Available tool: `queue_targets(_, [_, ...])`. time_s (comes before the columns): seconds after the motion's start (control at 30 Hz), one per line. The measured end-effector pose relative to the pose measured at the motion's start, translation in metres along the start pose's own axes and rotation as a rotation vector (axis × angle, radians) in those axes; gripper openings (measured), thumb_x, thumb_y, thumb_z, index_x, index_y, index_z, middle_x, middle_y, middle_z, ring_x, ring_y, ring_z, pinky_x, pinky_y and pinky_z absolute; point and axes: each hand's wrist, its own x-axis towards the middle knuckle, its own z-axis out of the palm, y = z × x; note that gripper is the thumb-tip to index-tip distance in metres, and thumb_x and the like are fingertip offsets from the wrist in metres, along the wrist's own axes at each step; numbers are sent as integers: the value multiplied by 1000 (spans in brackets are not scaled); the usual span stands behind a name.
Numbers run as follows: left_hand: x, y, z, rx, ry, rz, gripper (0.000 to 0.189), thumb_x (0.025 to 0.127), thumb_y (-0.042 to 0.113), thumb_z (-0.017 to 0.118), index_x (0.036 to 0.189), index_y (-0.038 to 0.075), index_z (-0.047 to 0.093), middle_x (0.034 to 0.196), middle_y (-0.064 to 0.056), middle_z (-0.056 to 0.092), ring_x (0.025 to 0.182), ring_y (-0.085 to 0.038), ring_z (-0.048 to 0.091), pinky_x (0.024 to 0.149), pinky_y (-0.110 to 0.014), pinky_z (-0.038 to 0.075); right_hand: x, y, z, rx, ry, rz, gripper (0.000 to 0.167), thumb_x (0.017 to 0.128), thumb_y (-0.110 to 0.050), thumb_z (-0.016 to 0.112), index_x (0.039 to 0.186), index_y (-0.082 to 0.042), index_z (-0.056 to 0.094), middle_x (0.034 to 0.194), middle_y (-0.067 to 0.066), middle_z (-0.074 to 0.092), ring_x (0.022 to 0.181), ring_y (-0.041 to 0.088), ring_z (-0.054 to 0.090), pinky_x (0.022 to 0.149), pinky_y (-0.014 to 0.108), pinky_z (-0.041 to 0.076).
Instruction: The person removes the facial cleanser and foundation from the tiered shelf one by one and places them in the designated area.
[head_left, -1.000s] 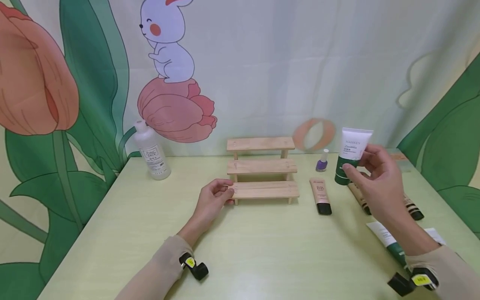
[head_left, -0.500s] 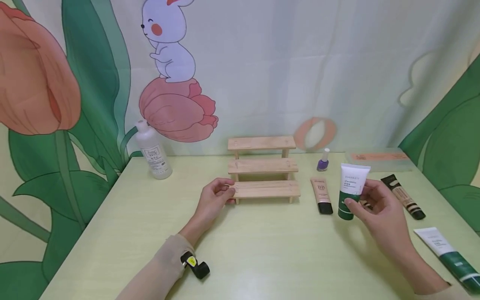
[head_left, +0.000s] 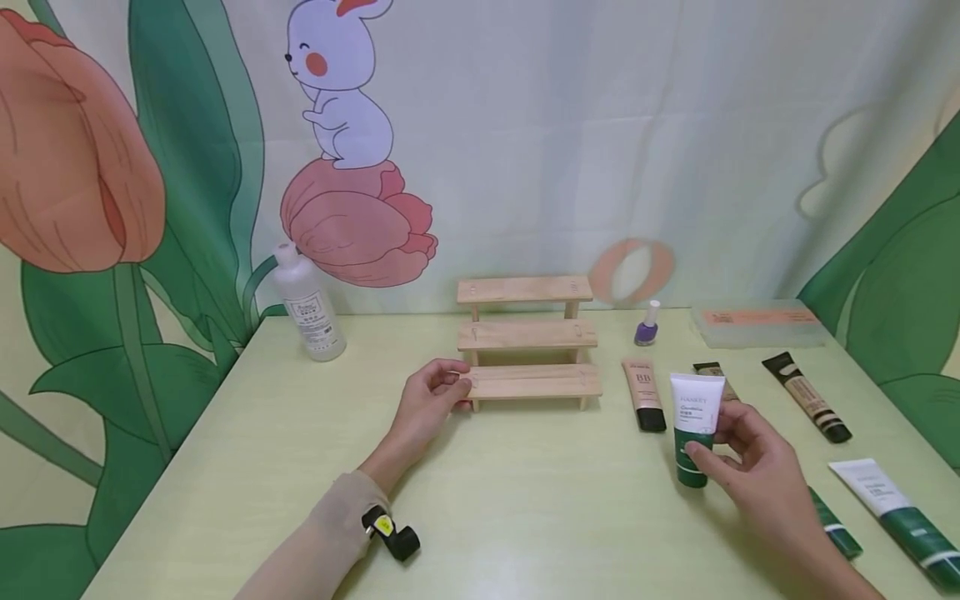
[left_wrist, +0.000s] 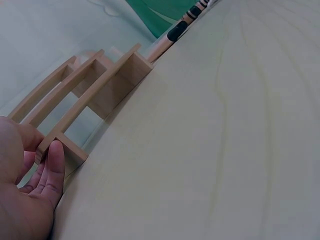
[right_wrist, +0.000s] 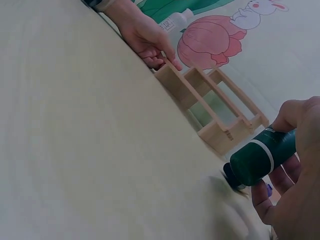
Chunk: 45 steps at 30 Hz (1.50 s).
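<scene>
My left hand (head_left: 429,398) pinches the left end of the lowest step of a three-tier wooden display stand (head_left: 528,382). In the left wrist view, the thumb and fingers (left_wrist: 56,156) close on the stand's corner. My right hand (head_left: 765,467) holds a white-and-green cream tube (head_left: 693,425) between thumb and fingers. The tube stands nearly upright, green end down, in front of the beige BB cream tube (head_left: 643,393). In the right wrist view, its green lower part (right_wrist: 262,155) appears above the table, and my hand hides the rest.
Behind are a purple nail polish bottle (head_left: 647,325) and a clear flat box (head_left: 757,323). Black-and-tan tubes (head_left: 806,396) and green-and-white tubes (head_left: 896,517) lie right, one partly under my arm. A white bottle (head_left: 307,304) stands back left, before the printed curtain (head_left: 510,150).
My right hand has brought the cream tube down and nearer to me, uncovering the clear box and a black-and-tan tube. My left hand stays on the stand.
</scene>
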Motion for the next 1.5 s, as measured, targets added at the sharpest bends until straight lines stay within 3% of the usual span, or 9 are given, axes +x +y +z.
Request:
queue_targets(0.2, [-1, 0, 1, 0, 1, 5, 20, 106, -1, 72, 126, -2, 71, 106, -11, 67, 88, -16, 70, 75, -25, 69, -11, 2, 5, -40, -54, 74, 57, 105, -15, 82, 151, -2, 50, 140, 13, 60, 108, 9, 60, 84, 14, 62])
queue_targets(0.33, [-2, 0, 1, 6, -6, 5, 21, 106, 0, 72, 127, -3, 71, 107, -11, 67, 89, -17, 70, 76, -26, 69, -16, 2, 7, -69, -111, 130, 64, 105, -17, 81, 156, -2, 46, 145, 18, 58, 112, 17, 59, 85, 15, 61])
queue_targets(0.47, [-3, 0, 1, 19, -8, -1, 21, 106, 1, 73, 127, -2, 72, 108, -11, 67, 90, -17, 70, 77, -26, 69, -18, 2, 8, -95, -163, 163, 67, 106, -22, 81, 159, -2, 44, 145, 18, 59, 116, 24, 59, 87, 15, 60])
queue_targets(0.73, [-2, 1, -2, 21, 11, 3, 20, 106, 0, 73, 126, -1, 72, 107, -10, 66, 87, -17, 69, 75, -25, 69, -15, -2, 9, -86, -209, 170, 69, 103, -23, 85, 155, 0, 47, 138, 19, 65, 112, 24, 63, 88, 17, 63])
queue_targets(0.93, [-4, 2, -1, 20, 1, -6, 21, 106, 0, 73, 126, -1, 72, 107, -10, 66, 88, -16, 69, 76, -25, 69, -13, -3, 5, -187, -253, 247, 77, 98, -41, 89, 152, -2, 51, 135, 15, 66, 112, 24, 66, 84, 19, 60])
queue_targets(1.23, [-2, 1, 0, 17, 12, -4, 21, 105, -1, 73, 126, 0, 72, 107, -10, 66, 88, -16, 68, 76, -25, 69, -13, -3, 5, -323, -265, 281, 84, 91, -50, 93, 148, 1, 57, 126, 11, 70, 102, 19, 68, 78, 23, 61])
queue_targets(1.5, [-2, 2, 1, 19, 9, -2, 20, 106, -1, 73, 126, 0, 72, 107, -10, 66, 88, -16, 69, 76, -25, 69, -16, -5, 5, -365, -248, 275, 83, 90, -50, 94, 143, 3, 61, 117, 8, 72, 95, 17, 68, 73, 23, 59])
